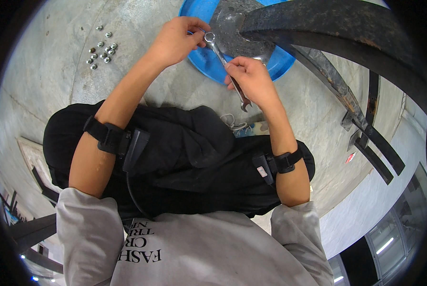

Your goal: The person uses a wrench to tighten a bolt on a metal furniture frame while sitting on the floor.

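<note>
A silver combination wrench (pixel 220 56) is in my right hand (pixel 252 78), its shank held between thumb and fingers. The open jaw points down toward me, while the ring end is up by the fingertips of my left hand (pixel 179 40). My left hand is closed in a pinch right beside that ring; what lies between its fingers is hidden. Both hands are over the near edge of a round blue plastic piece (pixel 206 66). On it rests a dark, scuffed metal plate (pixel 228 33), joined to a thick black curved bar (pixel 313 24).
Several small shiny nuts (pixel 107 51), one of them brownish, lie on the grey floor (pixel 61 81) at the far left. Black metal legs (pixel 337 88) with flat feet spread to the right. My bent knees in black trousers (pixel 175 138) are close below my arms.
</note>
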### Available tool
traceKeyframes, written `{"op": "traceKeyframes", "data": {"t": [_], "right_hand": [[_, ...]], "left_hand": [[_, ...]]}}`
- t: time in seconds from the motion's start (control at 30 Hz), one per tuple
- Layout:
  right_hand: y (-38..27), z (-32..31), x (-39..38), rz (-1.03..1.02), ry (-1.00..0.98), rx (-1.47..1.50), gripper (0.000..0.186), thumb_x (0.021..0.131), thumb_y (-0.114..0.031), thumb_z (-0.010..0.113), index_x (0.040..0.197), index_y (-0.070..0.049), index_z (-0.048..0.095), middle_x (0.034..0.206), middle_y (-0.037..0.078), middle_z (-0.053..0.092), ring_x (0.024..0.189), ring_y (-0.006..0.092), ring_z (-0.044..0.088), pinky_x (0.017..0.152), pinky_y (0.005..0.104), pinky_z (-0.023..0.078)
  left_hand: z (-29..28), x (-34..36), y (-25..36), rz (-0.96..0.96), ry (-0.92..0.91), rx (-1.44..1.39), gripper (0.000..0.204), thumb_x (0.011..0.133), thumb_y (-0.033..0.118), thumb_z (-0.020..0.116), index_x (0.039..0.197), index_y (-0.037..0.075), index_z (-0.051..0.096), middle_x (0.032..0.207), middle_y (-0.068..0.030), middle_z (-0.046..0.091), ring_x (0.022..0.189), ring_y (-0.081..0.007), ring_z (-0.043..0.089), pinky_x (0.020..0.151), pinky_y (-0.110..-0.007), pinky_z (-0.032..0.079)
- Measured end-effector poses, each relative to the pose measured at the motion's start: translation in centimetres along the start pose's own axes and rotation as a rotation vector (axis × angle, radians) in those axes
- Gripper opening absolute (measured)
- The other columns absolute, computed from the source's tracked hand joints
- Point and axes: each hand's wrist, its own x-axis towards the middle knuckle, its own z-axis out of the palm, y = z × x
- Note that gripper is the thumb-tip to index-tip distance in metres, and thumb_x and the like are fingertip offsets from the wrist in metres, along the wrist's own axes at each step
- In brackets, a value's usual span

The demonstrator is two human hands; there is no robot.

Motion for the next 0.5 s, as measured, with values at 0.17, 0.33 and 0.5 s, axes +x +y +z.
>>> {"op": "traceKeyframes", "data": {"t": [0.17, 0.33, 0.5], "right_hand": [[0.43, 0.50, 0.12, 0.040, -0.060, 0.058, 0.020, 0.086, -0.017, 0.052, 0.087, 0.002, 0.056, 0.068, 0.008, 0.061, 0.056, 0.0126, 0.058, 0.052, 0.0231, 0.046], [0.48, 1.01, 0.15, 0.075, -0.071, 0.101, 0.021, 0.084, -0.017, 0.053, 0.086, 0.004, 0.057, 0.068, 0.010, 0.062, 0.056, 0.0141, 0.060, 0.051, 0.0249, 0.047], [0.64, 0.76, 0.24, 0.054, -0.071, 0.038, 0.021, 0.086, -0.018, 0.052, 0.087, 0.003, 0.056, 0.069, 0.009, 0.062, 0.056, 0.0134, 0.059, 0.051, 0.0241, 0.046]], "left_hand": [[-0.08, -0.03, -0.30, 0.006, -0.003, 0.048, 0.019, 0.076, 0.004, 0.053, 0.091, -0.001, 0.064, 0.076, -0.0111, 0.065, 0.071, -0.0168, 0.063, 0.067, -0.028, 0.049], [-0.52, -0.08, 0.05, -0.078, -0.120, 0.133, 0.030, 0.076, -0.002, 0.049, 0.105, -0.005, 0.057, 0.092, -0.0100, 0.062, 0.081, -0.0135, 0.059, 0.071, -0.026, 0.047], [-0.34, -0.20, -0.10, -0.062, -0.125, 0.162, 0.030, 0.076, -0.003, 0.049, 0.105, -0.005, 0.057, 0.092, -0.0104, 0.062, 0.080, -0.0137, 0.059, 0.071, -0.026, 0.047]]}}
